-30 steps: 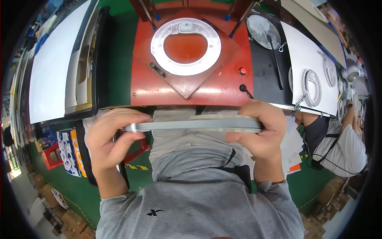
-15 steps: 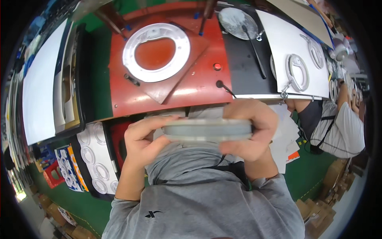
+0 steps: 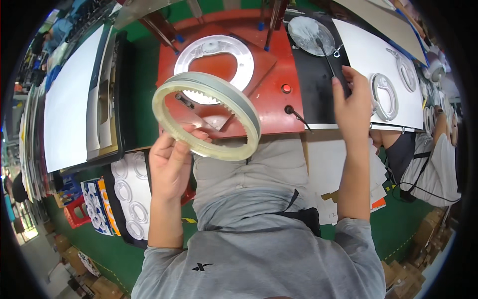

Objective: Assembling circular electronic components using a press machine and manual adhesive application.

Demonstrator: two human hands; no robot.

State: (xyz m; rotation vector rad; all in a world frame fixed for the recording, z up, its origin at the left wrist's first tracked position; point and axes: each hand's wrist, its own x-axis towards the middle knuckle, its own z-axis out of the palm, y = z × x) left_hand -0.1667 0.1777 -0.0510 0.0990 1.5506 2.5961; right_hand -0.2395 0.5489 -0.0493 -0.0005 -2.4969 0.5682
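My left hand [image 3: 172,162] grips the lower left rim of a pale plastic ring gear [image 3: 206,149], with thumb and fingers closed on its edge. The ring is tilted, showing teeth along its inner wall and a grey outer band. To the right, my right hand [image 3: 352,102] is at the black handle of a thin brush [image 3: 326,59], which passes between thumb and fingers. The brush tip rests in a round dish [image 3: 304,31] smeared with a whitish paste. Behind the ring gear, a silvery metal ring plate [image 3: 244,60] lies on the red worktop [image 3: 276,112].
The red worktop carries a red button [image 3: 286,88] and a black knob-ended lever [image 3: 298,118]. A white board [image 3: 356,47] with metal rings stands right. On the left are a black-edged rack [image 3: 119,99] and a tray of pale rings [image 3: 130,194]. Another person [image 3: 433,167] is at far right.
The ring gear, held edge-on in both hands before, is now tilted up in my left hand alone. My right hand has left it and reached up right to the brush handle.
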